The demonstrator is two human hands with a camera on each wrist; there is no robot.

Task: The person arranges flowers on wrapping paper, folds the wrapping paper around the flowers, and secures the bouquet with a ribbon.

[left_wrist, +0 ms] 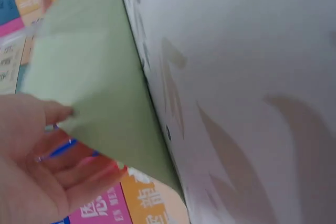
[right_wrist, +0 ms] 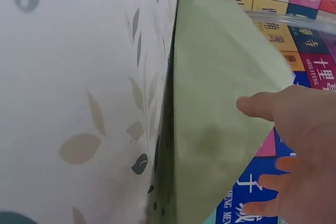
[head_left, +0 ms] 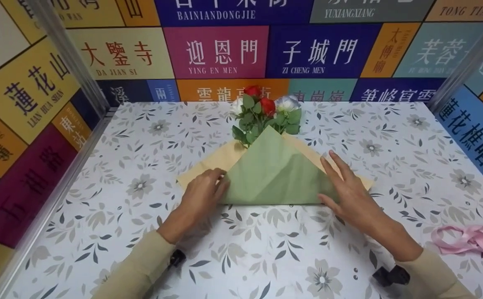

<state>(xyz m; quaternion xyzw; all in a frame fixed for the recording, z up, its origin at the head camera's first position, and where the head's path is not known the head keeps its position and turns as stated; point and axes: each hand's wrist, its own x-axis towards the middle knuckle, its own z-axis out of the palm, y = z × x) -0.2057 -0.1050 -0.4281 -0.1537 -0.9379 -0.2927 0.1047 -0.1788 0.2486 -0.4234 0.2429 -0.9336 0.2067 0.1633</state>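
Observation:
A sheet of green wrapping paper [head_left: 272, 174] lies folded up into a triangle, its straight fold toward me. Beige paper [head_left: 213, 162] shows from under it on both sides. Out of the top comes a bunch of flowers with red roses [head_left: 267, 107], pale blooms and green leaves; the stems are hidden by the paper. My left hand [head_left: 202, 191] pinches the green sheet's left edge, thumb on top and fingers beyond the edge in the left wrist view [left_wrist: 58, 161]. At the right edge my right hand [head_left: 351, 197] has its fingers spread, the thumb over the paper.
A pink ribbon [head_left: 470, 241] lies loosely looped at the right side of the table. The tabletop has a floral cover [head_left: 141, 187]. Panels with coloured signs [head_left: 220, 52] stand behind and at both sides.

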